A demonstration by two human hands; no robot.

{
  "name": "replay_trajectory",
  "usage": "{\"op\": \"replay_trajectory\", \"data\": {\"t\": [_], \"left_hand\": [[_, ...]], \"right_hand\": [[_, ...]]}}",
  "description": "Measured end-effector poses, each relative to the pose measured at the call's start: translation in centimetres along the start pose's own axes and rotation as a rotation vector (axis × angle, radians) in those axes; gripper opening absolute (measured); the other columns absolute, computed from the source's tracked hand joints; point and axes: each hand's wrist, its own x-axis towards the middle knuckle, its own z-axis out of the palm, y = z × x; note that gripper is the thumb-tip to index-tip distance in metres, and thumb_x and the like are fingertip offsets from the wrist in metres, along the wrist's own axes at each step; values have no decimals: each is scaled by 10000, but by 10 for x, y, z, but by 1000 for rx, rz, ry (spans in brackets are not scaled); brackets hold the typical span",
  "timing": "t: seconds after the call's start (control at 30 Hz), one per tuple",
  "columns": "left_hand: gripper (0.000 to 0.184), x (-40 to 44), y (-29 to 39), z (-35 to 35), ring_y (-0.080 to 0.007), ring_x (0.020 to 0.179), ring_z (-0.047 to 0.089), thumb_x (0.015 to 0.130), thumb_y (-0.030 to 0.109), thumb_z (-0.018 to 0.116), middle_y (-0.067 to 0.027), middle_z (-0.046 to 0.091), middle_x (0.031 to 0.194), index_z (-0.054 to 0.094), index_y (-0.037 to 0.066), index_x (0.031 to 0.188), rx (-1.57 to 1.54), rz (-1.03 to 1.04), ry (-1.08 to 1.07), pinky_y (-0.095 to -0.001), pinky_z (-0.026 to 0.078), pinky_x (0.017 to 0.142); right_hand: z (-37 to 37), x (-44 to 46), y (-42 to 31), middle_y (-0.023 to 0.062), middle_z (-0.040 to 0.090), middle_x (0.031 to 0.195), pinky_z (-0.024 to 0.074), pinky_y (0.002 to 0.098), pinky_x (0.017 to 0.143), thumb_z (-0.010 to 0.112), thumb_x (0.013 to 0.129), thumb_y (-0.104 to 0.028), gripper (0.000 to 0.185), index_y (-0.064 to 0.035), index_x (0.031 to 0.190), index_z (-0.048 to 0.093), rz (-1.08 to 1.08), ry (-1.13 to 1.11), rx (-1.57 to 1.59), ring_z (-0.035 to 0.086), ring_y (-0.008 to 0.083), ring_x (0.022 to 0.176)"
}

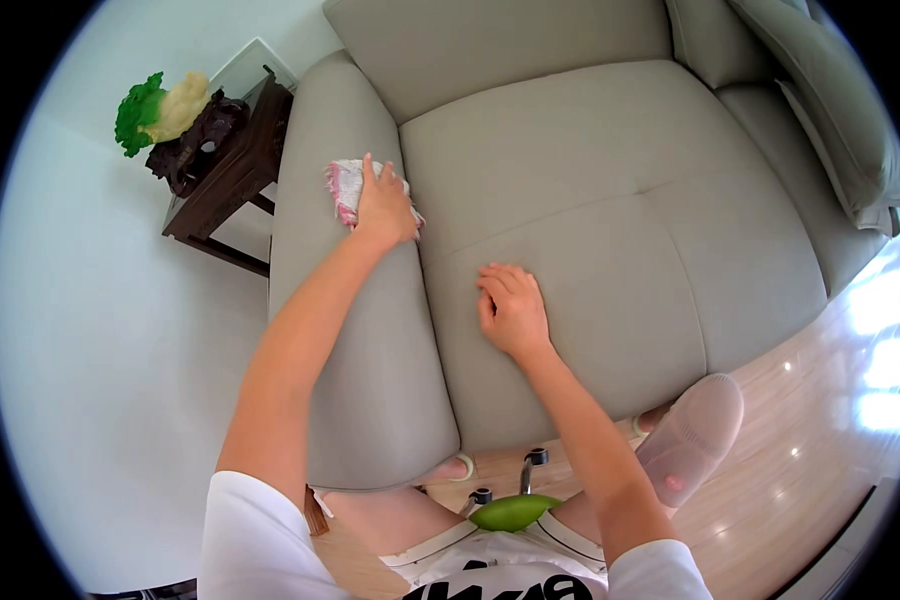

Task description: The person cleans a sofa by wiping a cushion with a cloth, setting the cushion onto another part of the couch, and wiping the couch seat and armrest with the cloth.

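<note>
My left hand (385, 205) presses a folded white and pink cloth (347, 185) down on the sofa's left armrest (345, 310). The fingers lie over the cloth, and its frayed pink edge shows to their left. My right hand (512, 308) rests on the grey seat cushion (580, 210), its fingers loosely bent and a gap showing beside the thumb. Nothing is visible in it.
Left of the armrest stands a dark wooden side table (232, 165) bearing a green and cream cabbage-shaped ornament (160, 108). Cushions (835, 110) lean at the sofa's right. Below me is a green-seated stool (515, 512) with casters, on a wooden floor (770, 450).
</note>
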Motion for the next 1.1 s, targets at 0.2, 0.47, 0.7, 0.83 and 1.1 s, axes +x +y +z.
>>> {"op": "replay_trajectory", "data": {"t": [0.2,0.47,0.7,0.83,1.1], "left_hand": [[383,-120,14,-17,-297,1479,394,961,328,504,-70,650,1362,761,135,1169,-280,246,72,-706,113,1210],[317,-381,41,-18,-400,1390,448,895,223,651,-138,544,1419,691,68,1169,-947,100,436,-773,215,1125],[393,-374,31,28,-343,1303,532,919,239,687,-129,564,1407,656,100,1285,-1001,-61,598,-706,244,1152],[487,-367,6,39,-319,1246,564,894,243,756,-123,592,1352,631,91,1339,-1317,-179,630,-512,380,1124],[280,-377,-27,46,-183,911,583,793,118,842,-35,560,940,676,45,1006,-1589,-214,328,-330,500,850]], "right_hand": [[-1,-1,-2,107,739,1105,506,426,965,667,816,4,135,-20,942,709,-22,-6,-8,666,295,1116],[-2,2,-7,115,737,1149,495,447,1021,652,857,-20,129,-18,968,718,-36,-51,-82,664,310,1130],[-2,2,-13,126,737,1154,492,454,1043,641,882,-33,120,-14,970,720,-40,-105,-143,658,324,1153],[-3,0,-9,130,739,1153,491,453,1054,636,888,-34,118,-11,967,722,-77,-100,-170,657,324,1161],[-2,-3,-12,120,722,1218,495,440,1045,623,925,-45,144,-22,1029,719,-18,-139,-178,634,317,1203]]}}
